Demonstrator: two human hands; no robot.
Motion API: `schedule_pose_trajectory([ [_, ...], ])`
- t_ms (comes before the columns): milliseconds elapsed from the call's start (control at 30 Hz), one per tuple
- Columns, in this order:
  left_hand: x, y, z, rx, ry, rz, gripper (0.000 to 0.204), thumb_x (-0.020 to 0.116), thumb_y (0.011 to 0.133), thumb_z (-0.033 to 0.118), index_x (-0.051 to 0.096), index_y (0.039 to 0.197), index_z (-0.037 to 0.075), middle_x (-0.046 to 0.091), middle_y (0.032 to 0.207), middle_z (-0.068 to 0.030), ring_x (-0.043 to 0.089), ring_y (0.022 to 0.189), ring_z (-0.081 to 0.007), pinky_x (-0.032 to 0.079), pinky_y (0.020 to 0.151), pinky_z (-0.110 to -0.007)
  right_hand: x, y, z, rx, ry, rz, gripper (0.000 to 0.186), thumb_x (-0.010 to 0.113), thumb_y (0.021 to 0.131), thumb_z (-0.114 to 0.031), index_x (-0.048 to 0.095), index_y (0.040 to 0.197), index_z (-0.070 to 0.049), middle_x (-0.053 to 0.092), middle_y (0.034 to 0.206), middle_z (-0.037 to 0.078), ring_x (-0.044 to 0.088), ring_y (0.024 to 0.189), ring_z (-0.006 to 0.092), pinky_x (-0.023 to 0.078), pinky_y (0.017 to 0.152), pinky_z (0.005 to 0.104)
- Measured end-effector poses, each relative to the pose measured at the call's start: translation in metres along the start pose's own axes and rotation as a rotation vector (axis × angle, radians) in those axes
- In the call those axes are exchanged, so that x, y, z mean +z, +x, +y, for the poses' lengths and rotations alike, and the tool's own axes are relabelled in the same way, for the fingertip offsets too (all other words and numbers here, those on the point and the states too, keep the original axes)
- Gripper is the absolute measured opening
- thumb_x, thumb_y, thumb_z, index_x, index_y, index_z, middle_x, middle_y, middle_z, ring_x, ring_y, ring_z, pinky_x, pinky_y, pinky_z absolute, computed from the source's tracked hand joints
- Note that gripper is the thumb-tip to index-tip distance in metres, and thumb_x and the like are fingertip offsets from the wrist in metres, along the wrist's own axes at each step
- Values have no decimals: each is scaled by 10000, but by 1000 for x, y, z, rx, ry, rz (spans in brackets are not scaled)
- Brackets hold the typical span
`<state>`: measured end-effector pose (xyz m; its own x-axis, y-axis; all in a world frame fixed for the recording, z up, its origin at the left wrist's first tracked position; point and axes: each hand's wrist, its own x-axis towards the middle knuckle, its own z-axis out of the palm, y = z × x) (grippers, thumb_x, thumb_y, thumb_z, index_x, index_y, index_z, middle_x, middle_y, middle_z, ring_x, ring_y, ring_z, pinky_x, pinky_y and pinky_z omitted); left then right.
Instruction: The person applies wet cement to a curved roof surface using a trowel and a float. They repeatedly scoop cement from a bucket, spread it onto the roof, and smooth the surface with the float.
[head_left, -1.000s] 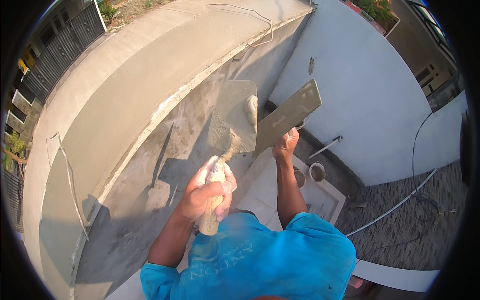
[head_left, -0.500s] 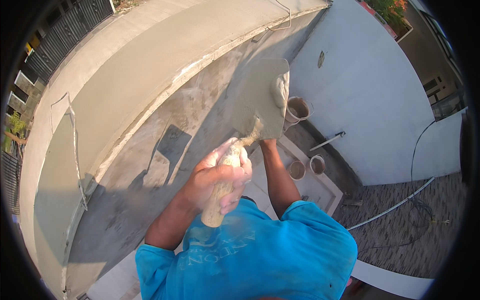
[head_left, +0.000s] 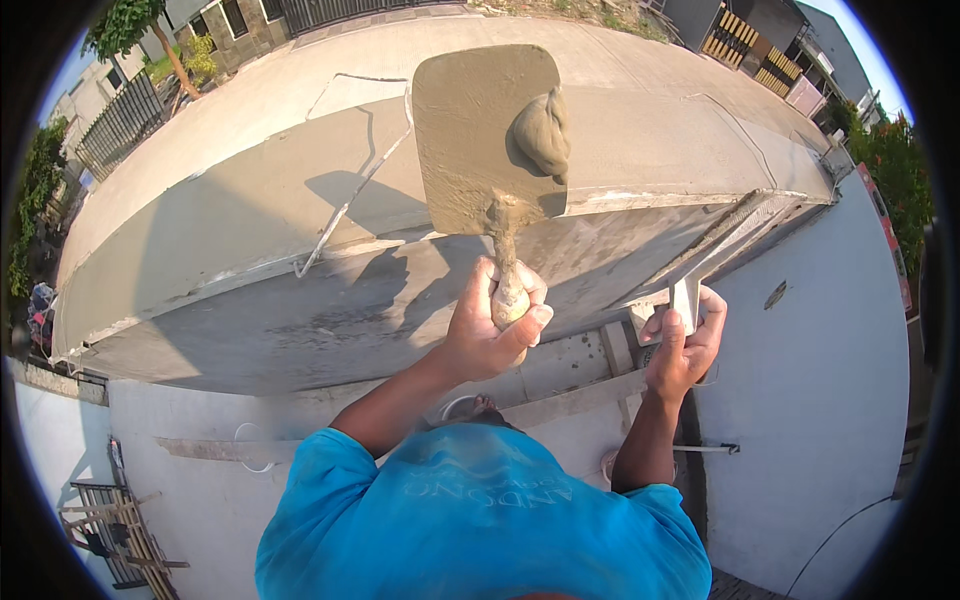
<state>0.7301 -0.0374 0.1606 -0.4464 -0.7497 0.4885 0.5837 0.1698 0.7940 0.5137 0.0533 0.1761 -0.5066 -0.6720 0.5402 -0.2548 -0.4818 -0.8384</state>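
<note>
beyond the left hand (head_left: pixel 476 330) — curled round the handle (head_left: pixel 509 303) of a mortar hawk (head_left: pixel 480 140) — a mortar lump (head_left: pixel 543 135) sits at the hawk's right edge, toward the farther right hand (head_left: pixel 682 355), which grips a plastering trowel (head_left: pixel 728 247), its long axis slanting away rightward.

The left hand (head_left: pixel 478 335) grips a trowel (head_left: pixel 465 140) bearing a mortar lump (head_left: pixel 542 135); the right hand (head_left: pixel 682 358) holds a float (head_left: pixel 735 243).

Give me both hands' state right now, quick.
Left hand: closed, holding a broad trowel with a lump of mortar on it.
Right hand: closed, holding a long flat float.
</note>
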Motion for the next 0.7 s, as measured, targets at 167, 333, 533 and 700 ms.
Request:
schedule_pose_trajectory([
  [167,4,-4,0,120,142,70,302,611,945,66,348,1095,56,519,962,-79,520,743,-82,459,645,-269,31,37,-4,-396,-358,-21,452,704,918,-137,438,1218,73,455,1189,153,591,929,178,520,796,302],
  [333,-1,-9,3,358,350,152,377,592,909,-27,304,1126,83,517,935,-106,577,669,-93,510,575,-268,89,42,-17,-723,-592,-210,480,759,848,-82,476,1210,59,559,1006,130,603,897,210,512,751,294],
  [533,-27,-39,16,457,395,267,423,554,931,-55,239,1172,90,491,1011,-132,591,715,-127,534,614,-287,158,38,-19,-960,-511,-238,485,815,762,-65,535,1145,35,668,882,125,568,610,214,473,613,287],
  [700,-51,-77,39,386,181,383,409,536,942,-39,245,1182,122,466,1036,-122,597,719,-153,564,635,-337,242,34,-65,-895,-530,-270,387,782,807,-122,530,1080,-15,673,779,113,636,614,232,468,558,320],
])
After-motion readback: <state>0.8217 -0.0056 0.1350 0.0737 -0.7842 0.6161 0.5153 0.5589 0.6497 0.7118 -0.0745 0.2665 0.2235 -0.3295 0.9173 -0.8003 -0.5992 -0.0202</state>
